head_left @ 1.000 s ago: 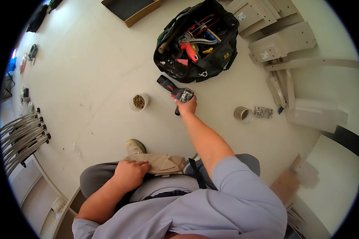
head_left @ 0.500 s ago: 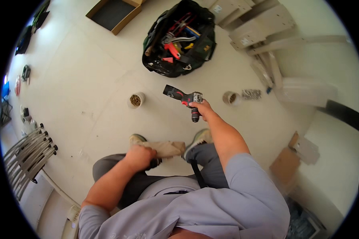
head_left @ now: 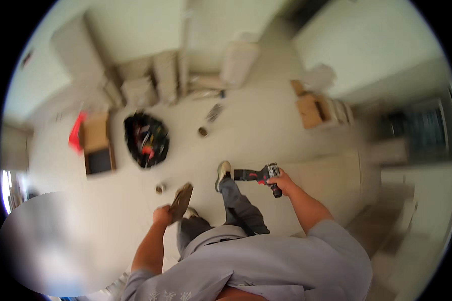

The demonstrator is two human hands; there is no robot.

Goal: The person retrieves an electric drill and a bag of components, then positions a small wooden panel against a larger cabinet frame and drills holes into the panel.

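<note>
Head view | holding drill (head_left: 261, 175) in right hand (head_left: 284, 181), gripped by motor end, right of shoe (head_left: 223, 176), seemingly for carrying | gripping brown piece (head_left: 182, 201), material unclear, in left hand (head_left: 161, 215) | showing bag (head_left: 146, 140) on floor (head_left: 266, 135), opening upward, probably for easy reach

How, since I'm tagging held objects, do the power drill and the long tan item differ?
The power drill is black with red accents; the tan item looks plain brownish. The power drill has a jutting chuck; the tan item is simply elongated. The right hand holds the power drill, the left hand the tan item. Each is gripped in one hand.
</note>
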